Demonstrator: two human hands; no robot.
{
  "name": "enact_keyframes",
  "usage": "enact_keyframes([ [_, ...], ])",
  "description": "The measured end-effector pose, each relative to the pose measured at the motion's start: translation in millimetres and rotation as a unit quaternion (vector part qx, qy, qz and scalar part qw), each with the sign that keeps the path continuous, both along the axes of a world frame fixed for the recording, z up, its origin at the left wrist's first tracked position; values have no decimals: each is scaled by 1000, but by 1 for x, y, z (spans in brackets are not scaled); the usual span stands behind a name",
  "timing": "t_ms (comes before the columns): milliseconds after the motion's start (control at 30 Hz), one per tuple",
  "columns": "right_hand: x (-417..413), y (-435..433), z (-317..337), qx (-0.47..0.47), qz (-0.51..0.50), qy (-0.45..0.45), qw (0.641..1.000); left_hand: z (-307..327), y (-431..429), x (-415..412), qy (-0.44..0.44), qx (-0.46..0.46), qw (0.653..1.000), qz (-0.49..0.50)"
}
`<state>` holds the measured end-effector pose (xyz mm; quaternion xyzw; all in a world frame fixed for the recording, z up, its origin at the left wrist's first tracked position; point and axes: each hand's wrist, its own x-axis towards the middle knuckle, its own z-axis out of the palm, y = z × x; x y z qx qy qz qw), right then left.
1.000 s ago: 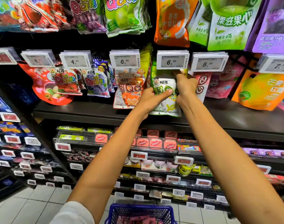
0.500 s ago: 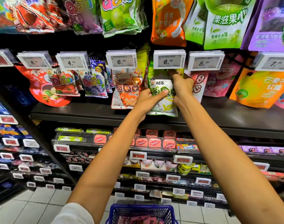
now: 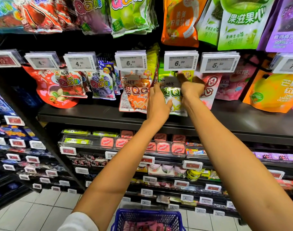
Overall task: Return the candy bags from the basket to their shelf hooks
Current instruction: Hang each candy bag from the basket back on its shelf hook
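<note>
Both your hands hold the green candy bag under the 6.50 price tag, left hand at 9 o'clock, right hand at 1 o'clock.

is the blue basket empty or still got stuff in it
Not empty. The blue basket at the bottom edge holds pink packets, visible through its open top. How many cannot be told; most of it is out of frame.

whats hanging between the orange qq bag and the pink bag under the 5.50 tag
In the head view, the green candy bag, gripped by the left hand and right hand.
</note>
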<state>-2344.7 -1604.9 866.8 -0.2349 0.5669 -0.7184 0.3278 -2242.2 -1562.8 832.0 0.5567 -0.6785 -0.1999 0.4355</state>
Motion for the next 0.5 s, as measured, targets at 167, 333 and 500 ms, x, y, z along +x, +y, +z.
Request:
enact_keyframes([
  [167,0,10,-2,-17,16,-67,997,-8,3,2,13,-16,1000,3],
  [333,-1,18,-19,41,-61,32,997,-16,5,8,48,-24,999,-6],
  [500,-3,28,-41,-21,-45,67,997,-22,8,12,66,-24,997,-35],
])
